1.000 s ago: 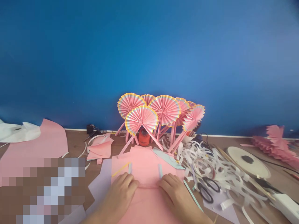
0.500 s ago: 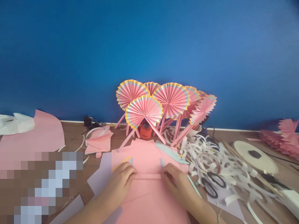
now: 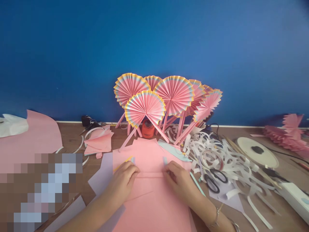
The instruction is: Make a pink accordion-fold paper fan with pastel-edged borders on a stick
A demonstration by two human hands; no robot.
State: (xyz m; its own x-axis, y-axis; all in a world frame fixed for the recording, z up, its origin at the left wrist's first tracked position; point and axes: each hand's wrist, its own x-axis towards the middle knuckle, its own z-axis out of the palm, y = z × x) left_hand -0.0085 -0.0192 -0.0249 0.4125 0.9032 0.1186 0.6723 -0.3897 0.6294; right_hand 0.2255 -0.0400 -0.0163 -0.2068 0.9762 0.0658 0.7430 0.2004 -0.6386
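Observation:
A narrow folded band of pink paper stretches crosswise between my two hands, over a stack of pink sheets. My left hand is closed on the band's left end, its thumb and fingers pinched together. At the right end my right hand grips it the same way, fingers curled in and fingertips partly hidden. Blue and yellow edging shows just beyond both hands. Behind them stand several pleated pink paper fans with yellow and blue rims and folded paper handles.
A red container sits beneath the fans, against a blue wall. To the right lie curled white paper strips, black-handled scissors and a round cream disc. Lilac sheets and small pink pieces lie left.
The view has tipped slightly downward and shifted a little right, so everything sits higher in the picture. Both hands keep their grip on the folded pink paper, with little visible movement.

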